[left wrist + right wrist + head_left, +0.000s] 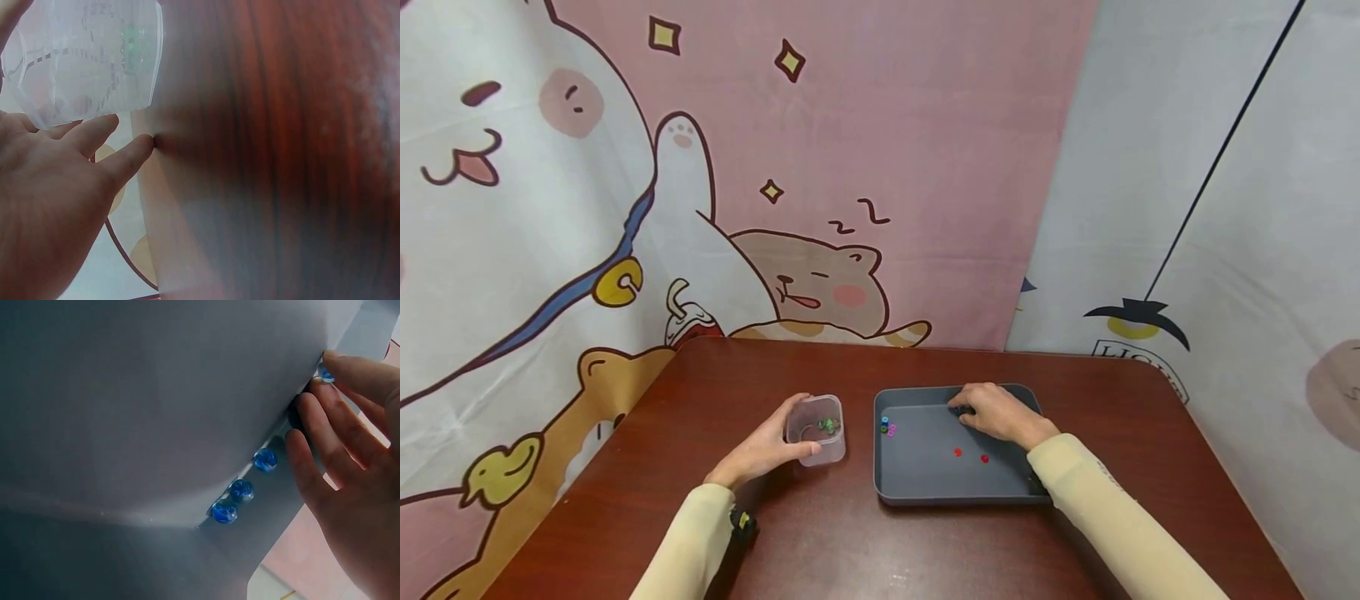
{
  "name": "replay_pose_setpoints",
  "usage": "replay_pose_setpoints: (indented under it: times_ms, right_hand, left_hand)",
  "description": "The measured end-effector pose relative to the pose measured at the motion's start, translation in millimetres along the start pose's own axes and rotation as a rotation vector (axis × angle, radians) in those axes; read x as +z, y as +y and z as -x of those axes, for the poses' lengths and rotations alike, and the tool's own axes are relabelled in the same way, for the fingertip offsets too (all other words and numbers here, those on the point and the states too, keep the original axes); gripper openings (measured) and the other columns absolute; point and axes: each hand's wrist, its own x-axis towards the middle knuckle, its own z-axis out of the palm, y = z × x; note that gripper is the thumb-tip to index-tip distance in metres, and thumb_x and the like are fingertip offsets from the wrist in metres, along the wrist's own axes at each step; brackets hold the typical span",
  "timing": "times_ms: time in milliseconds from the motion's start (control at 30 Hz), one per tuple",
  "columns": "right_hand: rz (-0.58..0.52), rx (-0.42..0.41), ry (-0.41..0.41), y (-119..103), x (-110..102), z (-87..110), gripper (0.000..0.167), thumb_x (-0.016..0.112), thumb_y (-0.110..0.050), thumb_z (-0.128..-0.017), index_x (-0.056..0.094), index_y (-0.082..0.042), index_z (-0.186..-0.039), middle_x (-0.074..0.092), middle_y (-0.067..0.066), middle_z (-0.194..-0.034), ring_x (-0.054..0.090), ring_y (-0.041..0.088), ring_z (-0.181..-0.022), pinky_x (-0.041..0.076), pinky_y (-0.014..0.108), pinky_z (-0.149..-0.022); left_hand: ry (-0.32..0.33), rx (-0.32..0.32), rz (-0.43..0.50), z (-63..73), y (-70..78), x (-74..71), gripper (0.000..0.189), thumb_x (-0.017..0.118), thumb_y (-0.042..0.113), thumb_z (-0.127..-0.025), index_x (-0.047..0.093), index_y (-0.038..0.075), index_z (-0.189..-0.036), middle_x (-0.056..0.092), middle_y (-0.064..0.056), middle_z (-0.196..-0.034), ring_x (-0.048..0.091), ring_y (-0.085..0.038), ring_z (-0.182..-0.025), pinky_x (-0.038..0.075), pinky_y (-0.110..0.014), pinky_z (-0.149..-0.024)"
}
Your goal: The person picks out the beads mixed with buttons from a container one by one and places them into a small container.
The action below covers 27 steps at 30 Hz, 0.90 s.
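My left hand (767,446) grips a clear plastic container (827,452), thumb on the near side and fingers round the far side. Small green pieces (828,425) lie inside it. Over the far wall of a grey tray (917,487), my right hand (996,412) reaches down to the floor. Its fingertips pinch a blue glass marble (326,373) in the right wrist view. Several more blue marbles (265,460) line the tray's edge beside the fingers; a dark one is partly hidden under them.
Two small red pieces (985,458) lie in the tray's near half. Small blue, green and pink rings (891,430) sit by its left wall. The brown wooden table (820,542) meets a printed cloth (887,150) at the back.
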Motion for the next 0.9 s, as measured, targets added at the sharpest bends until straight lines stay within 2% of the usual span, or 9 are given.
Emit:
replay_pose_setpoints:
  times_ms: [400,633,767,900]
  right_hand:
    - [0.039,-0.085,0.067,-0.9,3.6,-0.4,0.021,0.077,-0.002,-0.091,0.079,-0.006,-0.112,0.074,0.004,-0.109,0.07,0.022,-0.102,0.057,0.038,-0.083]
    - [0.007,-0.099,0.133,-6.5,-7.3,-0.7,0.018,0.077,-0.005,-0.093,0.079,-0.008,-0.11,0.072,0.001,-0.105,0.07,0.018,-0.093,0.057,0.036,-0.078]
    - [-0.03,-0.078,0.149,-10.7,-17.1,-0.1,0.02,0.076,-0.006,-0.094,0.078,-0.007,-0.114,0.073,0.002,-0.107,0.069,0.015,-0.092,0.056,0.035,-0.077]
    - [-0.062,-0.057,0.177,-16.4,-30.4,-0.2,0.021,0.075,-0.007,-0.095,0.077,-0.007,-0.115,0.073,0.004,-0.109,0.067,0.012,-0.086,0.055,0.035,-0.077]
  left_hand:
    - [0.001,0.017,-0.01,-0.5,0.2,-0.4,0.088,0.085,0.034,-0.087,0.032,0.019,-0.156,0.05,-0.014,-0.145,0.053,-0.032,-0.127,0.04,-0.052,-0.107]
    - [0.0,0.023,-0.006,-0.4,-0.3,-1.2,0.09,0.085,0.034,-0.087,0.031,0.017,-0.157,0.05,-0.014,-0.146,0.053,-0.032,-0.128,0.039,-0.053,-0.109]
    - [-0.004,0.03,-0.007,-1.1,-1.6,-0.9,0.093,0.085,0.034,-0.088,0.028,0.014,-0.158,0.049,-0.014,-0.148,0.052,-0.033,-0.13,0.038,-0.054,-0.111]
    - [-0.001,0.014,-0.003,-0.7,-1.8,-1.2,0.093,0.085,0.035,-0.087,0.029,0.016,-0.158,0.048,-0.013,-0.149,0.051,-0.033,-0.131,0.037,-0.055,-0.112]
